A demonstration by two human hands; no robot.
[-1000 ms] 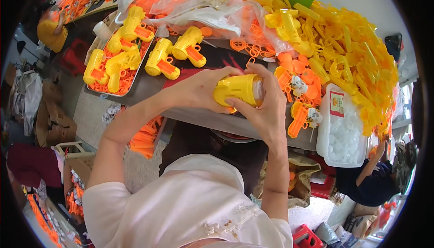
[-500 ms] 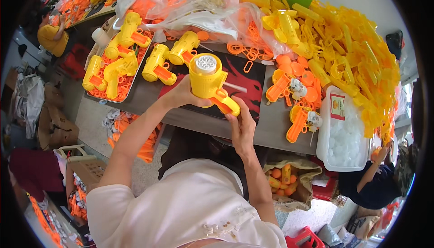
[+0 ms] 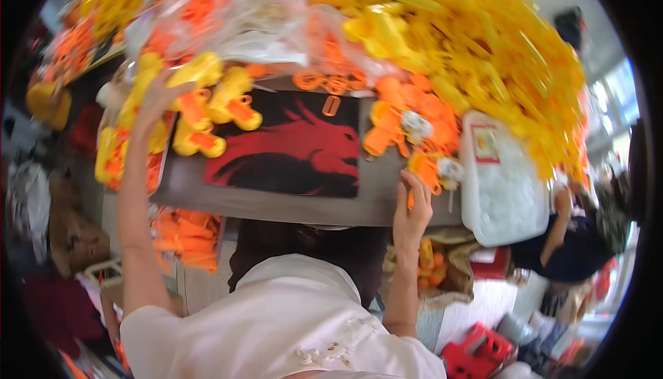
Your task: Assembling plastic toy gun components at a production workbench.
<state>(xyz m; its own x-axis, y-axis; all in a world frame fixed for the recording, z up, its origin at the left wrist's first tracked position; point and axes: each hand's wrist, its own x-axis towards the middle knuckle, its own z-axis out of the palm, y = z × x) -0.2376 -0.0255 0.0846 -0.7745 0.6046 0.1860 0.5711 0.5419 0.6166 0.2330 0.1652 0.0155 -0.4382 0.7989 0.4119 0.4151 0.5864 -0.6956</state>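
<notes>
My left hand (image 3: 159, 96) is blurred over the left side of the table. Its thumb lies across the end of a yellow toy gun (image 3: 197, 71), and its other fingers are partly hidden. Close by lie two more yellow toy guns with orange parts, one (image 3: 235, 96) to the right and one (image 3: 197, 140) nearer me. At the right, my right hand (image 3: 413, 213) has thumb and fingers around the handle of an orange toy gun part (image 3: 425, 170), which carries a small whitish unit (image 3: 450, 172). A similar orange part (image 3: 383, 130) lies just beyond.
A black and red mat (image 3: 290, 151) covers mid-table. The tray (image 3: 160, 175) of orange pieces and yellow guns stands left. A large heap of yellow shells (image 3: 497, 61) fills the back right, beside a white tub (image 3: 473, 206). Plastic bags (image 3: 255, 20) lie at the back.
The yellow toy gun held in both hands over the mat is now among the others at left, with my left hand at it. My right hand has let go and moved right to an orange part.
</notes>
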